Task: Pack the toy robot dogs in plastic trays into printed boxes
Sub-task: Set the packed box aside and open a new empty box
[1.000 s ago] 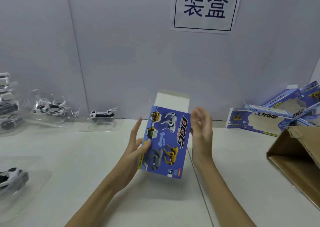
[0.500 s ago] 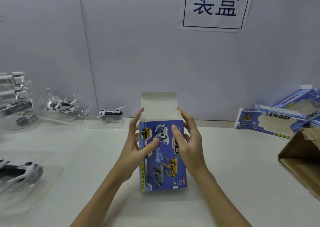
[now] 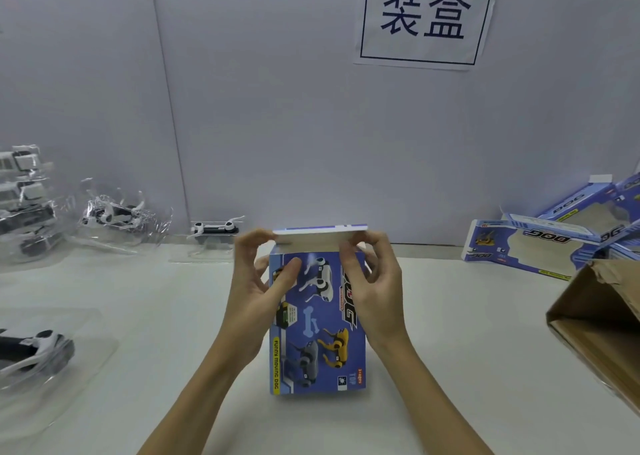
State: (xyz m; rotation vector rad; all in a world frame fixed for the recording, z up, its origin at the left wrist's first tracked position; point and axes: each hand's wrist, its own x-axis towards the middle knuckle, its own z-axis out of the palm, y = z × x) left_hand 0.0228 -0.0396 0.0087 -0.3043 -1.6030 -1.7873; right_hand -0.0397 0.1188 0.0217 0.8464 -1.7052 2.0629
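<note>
A blue printed box (image 3: 317,330) with pictures of robot dogs stands upright on the white table (image 3: 450,333) in the middle. Its white top flap (image 3: 318,233) is folded down flat over the opening. My left hand (image 3: 258,281) grips the box's upper left side, fingertips on the flap's left end and thumb on the front. My right hand (image 3: 372,281) grips the upper right side and pinches the flap's right end. What is inside the box is hidden.
Toy robot dogs in clear plastic trays lie at the left: one near the front (image 3: 34,350), one by the wall (image 3: 214,229), a wrapped one (image 3: 114,213) and a stack (image 3: 24,198). Flat printed boxes (image 3: 540,243) lie at right. A brown carton (image 3: 602,326) is at right.
The box was tilted in my hands, then stood upright on the table. Its top flap, upright half a second ago, is now folded down over the opening by both hands.
</note>
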